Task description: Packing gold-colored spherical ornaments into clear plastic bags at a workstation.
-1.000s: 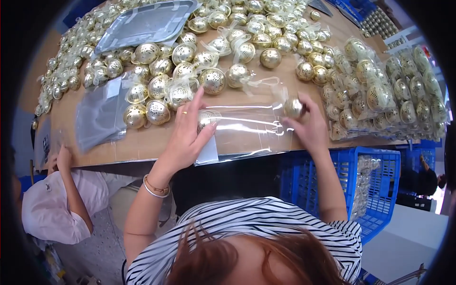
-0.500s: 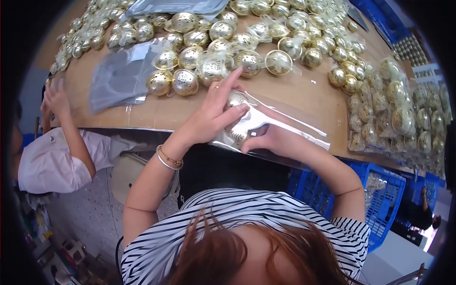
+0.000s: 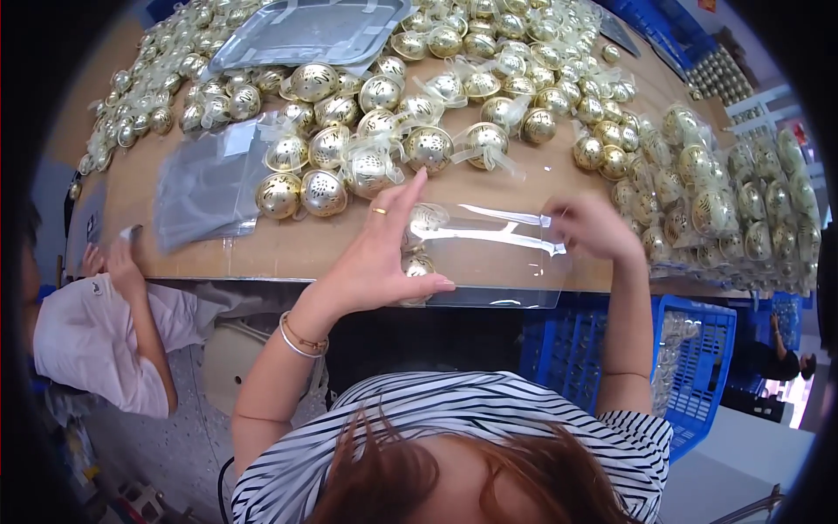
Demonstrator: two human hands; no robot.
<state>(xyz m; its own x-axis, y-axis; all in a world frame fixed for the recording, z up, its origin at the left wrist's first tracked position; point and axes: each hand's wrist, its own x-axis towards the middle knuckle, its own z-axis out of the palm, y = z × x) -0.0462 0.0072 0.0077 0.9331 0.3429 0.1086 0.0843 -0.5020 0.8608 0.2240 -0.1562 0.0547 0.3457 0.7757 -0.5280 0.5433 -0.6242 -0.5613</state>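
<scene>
A clear plastic bag lies flat at the table's near edge, with gold openwork balls showing through its left end. My left hand is spread round that end, thumb along the near side and index finger stretched away from me. Its other fingers are largely hidden. Just past the bag's right end, my right hand is smeared by motion, its fingers curled; whether they touch the plastic I cannot tell. Beyond my left hand sit loose gold balls with pale ribbons.
Flat clear bags lie to the left, and a grey tray rests farther back. Packed bags of gold balls are piled on the right. A blue crate stands below the table's edge. A co-worker in a white top sits at left.
My right hand has moved off the bag's near side to beyond its right end. My left thumb has come off the top of the balls to the near side, and the bag lies flatter.
</scene>
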